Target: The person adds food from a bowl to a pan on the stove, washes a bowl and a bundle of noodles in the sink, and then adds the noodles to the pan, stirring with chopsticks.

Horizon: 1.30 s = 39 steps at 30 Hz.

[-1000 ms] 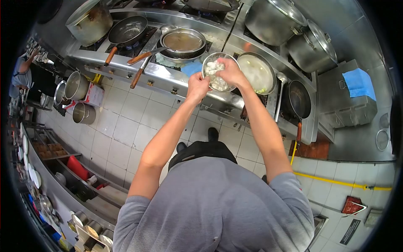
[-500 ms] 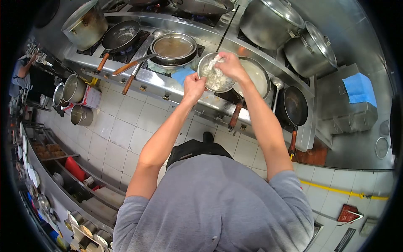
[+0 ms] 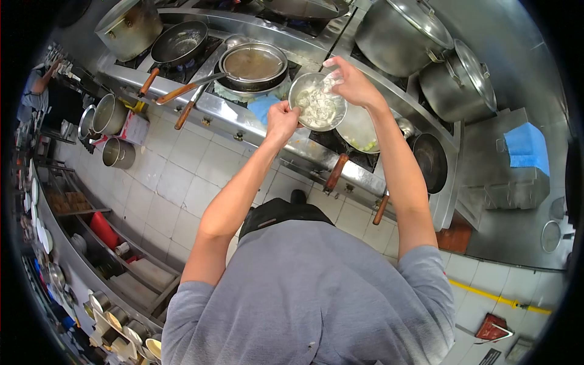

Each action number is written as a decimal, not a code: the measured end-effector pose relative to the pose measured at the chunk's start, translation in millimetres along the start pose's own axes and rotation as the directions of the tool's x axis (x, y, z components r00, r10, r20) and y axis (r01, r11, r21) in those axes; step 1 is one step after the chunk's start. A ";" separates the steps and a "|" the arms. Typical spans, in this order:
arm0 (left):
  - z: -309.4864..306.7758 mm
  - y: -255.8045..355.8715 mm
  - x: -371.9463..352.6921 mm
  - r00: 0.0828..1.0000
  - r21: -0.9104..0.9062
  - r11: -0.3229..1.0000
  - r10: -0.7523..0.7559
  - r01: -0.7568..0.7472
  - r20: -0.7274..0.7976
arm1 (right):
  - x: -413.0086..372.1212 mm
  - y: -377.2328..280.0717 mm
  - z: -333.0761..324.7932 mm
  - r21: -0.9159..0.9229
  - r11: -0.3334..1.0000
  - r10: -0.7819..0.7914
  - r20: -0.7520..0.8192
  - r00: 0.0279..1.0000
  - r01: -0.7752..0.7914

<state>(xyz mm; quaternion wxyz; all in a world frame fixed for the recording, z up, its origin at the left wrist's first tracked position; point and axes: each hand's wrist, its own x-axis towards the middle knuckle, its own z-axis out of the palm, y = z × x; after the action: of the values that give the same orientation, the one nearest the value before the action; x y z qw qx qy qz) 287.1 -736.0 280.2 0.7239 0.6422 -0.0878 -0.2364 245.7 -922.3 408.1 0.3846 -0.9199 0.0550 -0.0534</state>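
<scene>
My left hand (image 3: 283, 121) pinches the near-left rim of a metal bowl (image 3: 294, 108). In the bowl lie several pale pieces coated in white (image 3: 319, 109), perhaps flour or batter. My right hand (image 3: 356, 84) is over the bowl's far-right rim, fingers apart and tips whitened. Just right of the bowl, and partly under my right forearm, a pan (image 3: 353, 143) with a wooden handle (image 3: 336, 173) sits on the stove. Pale liquid shows inside it, with a few yellow-green pieces (image 3: 368, 146) at its near edge.
Left on the stove are a strainer over a pan (image 3: 252, 64), a blue cloth (image 3: 263, 108) and a dark frying pan (image 3: 178, 44). Rightward stand a ladle (image 3: 405, 126), another dark pan (image 3: 431, 161) and two lidded pots (image 3: 401, 36). Another person (image 3: 35, 88) is far left.
My right hand has lifted out of the bowl, let go of the coated pieces and spread its fingers. Yellow-green pieces now show in the pan. The bowl is still in my left hand.
</scene>
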 end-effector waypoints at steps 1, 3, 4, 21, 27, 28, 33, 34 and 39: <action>0.6 -0.8 0.6 1.000 -0.017 1.000 -0.008 0.008 -0.006 | -1.8 -2.6 0.5 0.046 0.998 0.045 0.033 0.998 -0.047; 3.3 0.9 -0.5 1.000 -0.048 0.999 -0.023 0.023 -0.015 | -4.4 -5.7 2.1 0.132 0.980 0.133 0.100 0.986 -0.146; 4.0 3.6 -2.4 1.000 -0.057 0.998 -0.027 0.026 -0.014 | -3.8 -2.5 4.0 0.152 0.978 0.127 0.119 0.985 -0.145; 2.9 8.1 1.2 0.999 -0.026 1.000 -0.014 0.015 0.031 | -18.8 34.5 40.8 -0.226 0.972 -0.040 0.105 0.994 0.063; 7.5 8.1 6.2 0.999 -0.055 0.998 -0.042 0.043 0.016 | -9.5 55.2 22.4 0.134 0.991 0.018 0.039 0.999 -0.023; 8.7 7.8 7.6 0.999 -0.039 0.998 -0.047 0.048 0.012 | -9.0 54.1 19.4 0.251 0.966 0.045 0.051 0.998 -0.056; 16.1 -2.3 17.2 0.998 -0.033 0.997 -0.064 0.064 -0.013 | -1.9 66.7 0.8 0.399 0.917 0.016 0.024 1.000 -0.024; 16.7 -4.6 18.3 0.997 -0.046 0.997 -0.067 0.065 -0.028 | -1.4 71.5 -5.8 0.422 0.906 0.014 0.001 1.000 -0.013; 8.0 -7.2 17.0 0.990 -0.087 0.993 -0.085 0.076 -0.113 | -6.1 131.4 -42.2 0.183 0.978 0.120 -0.102 0.988 -0.100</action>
<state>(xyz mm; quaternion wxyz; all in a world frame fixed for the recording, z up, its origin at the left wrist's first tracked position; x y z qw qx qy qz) 296.8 -751.4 271.5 0.7437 0.6273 -0.0096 -0.2310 225.9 -1042.8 343.5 0.4638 -0.8730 0.1223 -0.0885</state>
